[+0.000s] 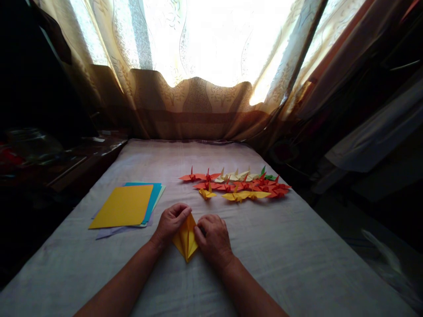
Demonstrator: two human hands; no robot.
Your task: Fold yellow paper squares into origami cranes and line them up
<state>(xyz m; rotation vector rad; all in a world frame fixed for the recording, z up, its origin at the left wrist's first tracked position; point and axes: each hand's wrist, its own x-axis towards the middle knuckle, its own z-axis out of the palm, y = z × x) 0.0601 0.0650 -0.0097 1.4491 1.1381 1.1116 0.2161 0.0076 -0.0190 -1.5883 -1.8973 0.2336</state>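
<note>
Pressing the half-folded yellow origami paper flat on the cloth-covered table, my left hand and right hand pinch its edges with curled fingers. I judge a mid-fold crease; next needs aligned edges, as on the finished cranes.

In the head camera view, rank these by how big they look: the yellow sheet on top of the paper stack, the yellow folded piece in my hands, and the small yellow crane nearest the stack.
1. Yellow sheet
2. Folded piece, partly hidden by both hands and closer to the camera, so its look is flattered
3. Small yellow crane
</note>
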